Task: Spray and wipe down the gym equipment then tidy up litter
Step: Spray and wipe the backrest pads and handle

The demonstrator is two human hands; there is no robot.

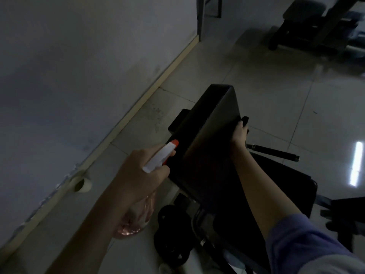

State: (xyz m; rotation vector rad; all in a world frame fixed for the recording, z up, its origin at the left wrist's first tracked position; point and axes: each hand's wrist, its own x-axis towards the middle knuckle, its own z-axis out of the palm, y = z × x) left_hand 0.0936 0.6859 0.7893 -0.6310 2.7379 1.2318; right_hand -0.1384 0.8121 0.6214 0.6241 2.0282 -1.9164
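Note:
A black padded gym bench [209,139] runs away from me across the middle of the dim view. My left hand [138,175] grips a spray bottle [160,157] with a white trigger head and orange nozzle, held at the bench's left edge; its clear pinkish body [136,218] hangs below my wrist. My right hand [240,135] holds a dark cloth [245,120] against the pad's right edge, far along the bench. A purple sleeve covers my right upper arm.
A white wall with a beige skirting [138,103] runs along the left. A roll of tape [82,183] lies by the skirting. Black weight plates [171,230] sit on the tiled floor under the bench. A black bar [274,152] sticks out right. Another bench [302,20] stands far back.

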